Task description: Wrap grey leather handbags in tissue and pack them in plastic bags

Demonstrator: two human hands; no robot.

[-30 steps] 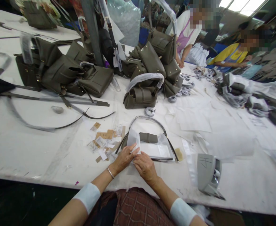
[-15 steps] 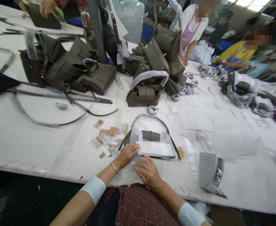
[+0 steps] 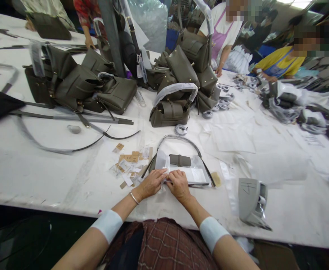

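Note:
A small olive-grey handbag (image 3: 180, 160) lies on the table in front of me, its film-wrapped strap (image 3: 178, 137) arched away from me. Pale translucent wrapping film (image 3: 160, 160) and a white strip cover much of its body, leaving the flap tab showing. At the near left edge of the bag, my left hand (image 3: 152, 183) has its fingers bent together on the wrapping film. My right hand (image 3: 179, 183) is right beside it, fingertips pinched on the same film. The fingers hide the exact spot they grip.
Left of the bag lies a heap of brown and white tags (image 3: 130, 161). A grey tape dispenser (image 3: 248, 200) stands at the right. Several olive handbags (image 3: 81, 82) are piled beyond, near a post (image 3: 112, 37). White sheets (image 3: 232, 138) lie to the right. Co-workers stand across the table.
My right hand has moved up and away from me, from the table's near side to the bag's lower edge, beside my left hand. The left hand has barely shifted.

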